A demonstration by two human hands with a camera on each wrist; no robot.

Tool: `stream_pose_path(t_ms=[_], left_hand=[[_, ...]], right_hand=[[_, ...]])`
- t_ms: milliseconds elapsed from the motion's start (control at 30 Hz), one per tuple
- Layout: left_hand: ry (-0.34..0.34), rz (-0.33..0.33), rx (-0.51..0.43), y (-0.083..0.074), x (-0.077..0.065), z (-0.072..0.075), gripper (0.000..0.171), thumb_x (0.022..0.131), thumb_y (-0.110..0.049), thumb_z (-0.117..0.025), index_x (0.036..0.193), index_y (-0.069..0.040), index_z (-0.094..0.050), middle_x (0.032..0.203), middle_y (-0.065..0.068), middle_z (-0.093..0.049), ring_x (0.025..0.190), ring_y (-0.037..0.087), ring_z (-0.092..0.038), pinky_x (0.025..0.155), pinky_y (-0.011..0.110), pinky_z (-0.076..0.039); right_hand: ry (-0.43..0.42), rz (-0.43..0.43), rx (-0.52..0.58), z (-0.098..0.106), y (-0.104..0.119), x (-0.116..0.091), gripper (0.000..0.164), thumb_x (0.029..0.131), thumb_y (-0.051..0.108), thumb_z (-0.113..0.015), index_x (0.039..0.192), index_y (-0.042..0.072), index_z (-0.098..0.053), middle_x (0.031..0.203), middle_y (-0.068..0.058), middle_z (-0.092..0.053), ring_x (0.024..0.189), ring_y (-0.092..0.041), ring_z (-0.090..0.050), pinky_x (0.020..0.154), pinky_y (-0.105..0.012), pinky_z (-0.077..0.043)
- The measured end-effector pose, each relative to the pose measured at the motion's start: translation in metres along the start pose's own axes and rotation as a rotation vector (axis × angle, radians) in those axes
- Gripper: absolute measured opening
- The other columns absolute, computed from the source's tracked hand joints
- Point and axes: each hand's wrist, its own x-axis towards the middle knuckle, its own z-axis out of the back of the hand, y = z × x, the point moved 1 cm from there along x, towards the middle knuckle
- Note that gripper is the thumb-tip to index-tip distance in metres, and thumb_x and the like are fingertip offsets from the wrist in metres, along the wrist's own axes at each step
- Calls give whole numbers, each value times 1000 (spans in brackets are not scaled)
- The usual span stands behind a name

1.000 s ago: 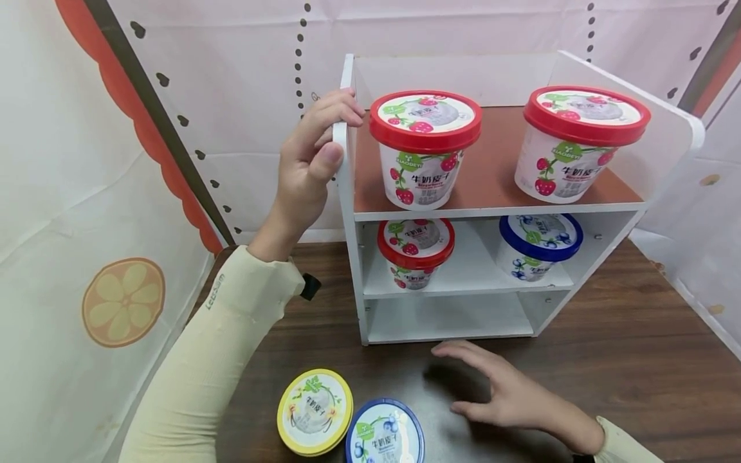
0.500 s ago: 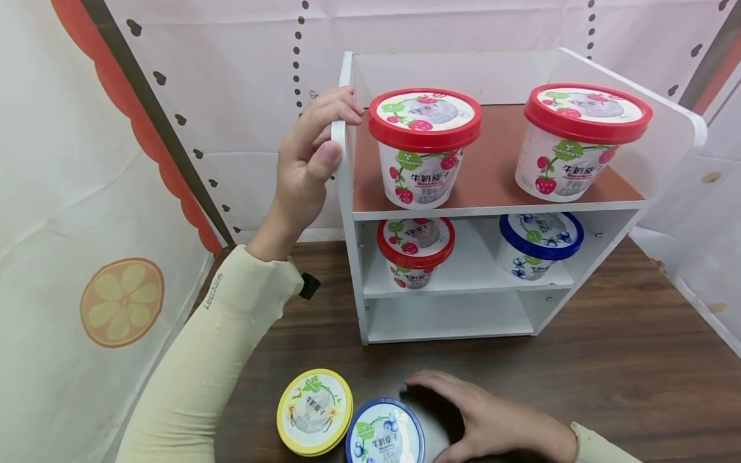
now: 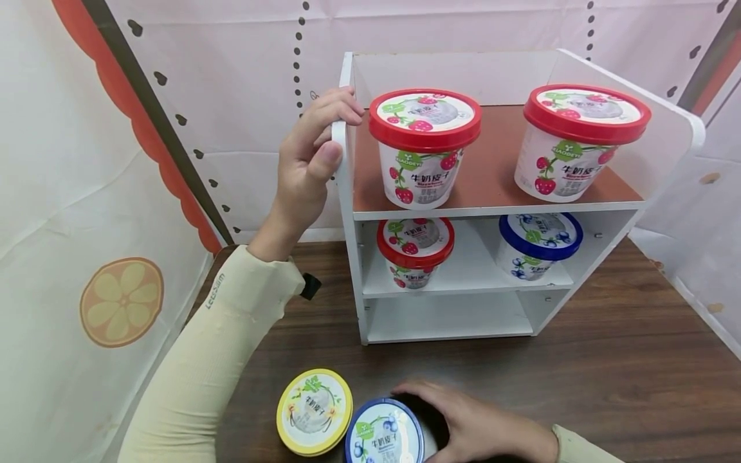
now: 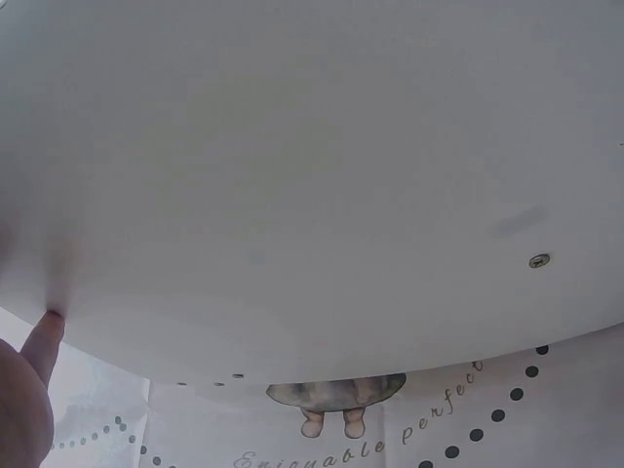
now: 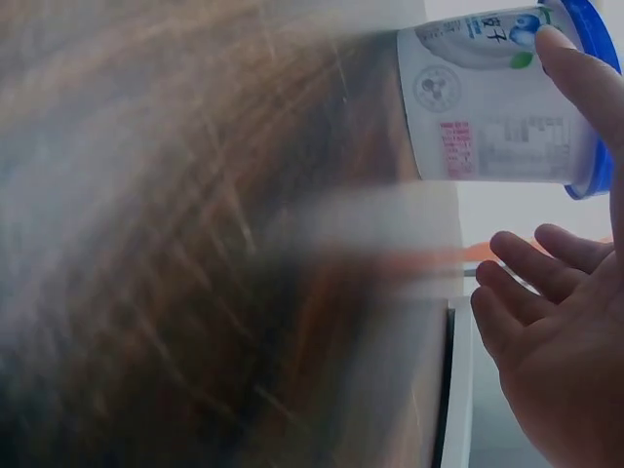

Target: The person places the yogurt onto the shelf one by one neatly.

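My left hand (image 3: 312,151) grips the upper edge of the white shelf's left side panel (image 3: 345,173), fingers over the top and thumb on the near side. In the left wrist view a fingertip (image 4: 51,336) lies against that panel (image 4: 292,195). My right hand (image 3: 463,421) is beside the blue-lidded ice cream tub (image 3: 384,434), fingers spread around its right side. The right wrist view has the thumb in front of the tub (image 5: 487,112), while the other fingers (image 5: 517,288) stand apart from it; thumb contact I cannot tell.
A yellow-lidded tub (image 3: 315,411) stands left of the blue one. The shelf's top board bears two red-lidded tubs, left (image 3: 422,170) and right (image 3: 558,167). On the middle board are a red-lidded tub (image 3: 413,251) and a blue-lidded tub (image 3: 529,257). Printed cloth (image 3: 231,58) hangs behind.
My right hand has moved left and toward me over the table, from in front of the shelf to the blue-lidded tub. The left hand and the tubs stay in place.
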Motion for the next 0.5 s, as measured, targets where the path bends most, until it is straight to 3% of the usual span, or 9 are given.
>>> stream_pose_path(t_ms=[133,300,500], left_hand=[[-3,-4,-1,0,0,0,53,91,-43,-53,105,9,-57,116,20,-57,125,34,-42,95,48,-46],[-6,-11,-1,0,0,1,55,91,-44,-54,104,9,-57,115,23,-56,124,34,-42,94,48,-46],[0,-3,-8,0,1,0,55,90,-44,-55,104,8,-58,116,19,-57,122,35,-43,91,54,-48]], right_hand=[[22,-20,52,-4,-3,2,86,79,41,-80,148,17,-35,140,5,-47,125,-15,-48,103,-39,-40],[74,-117,210,-9,-7,3,82,80,39,-81,147,26,-35,138,8,-49,123,-13,-48,103,-34,-39],[127,-157,383,-14,-7,6,78,83,31,-80,147,27,-35,138,7,-49,122,-15,-50,101,-29,-41]])
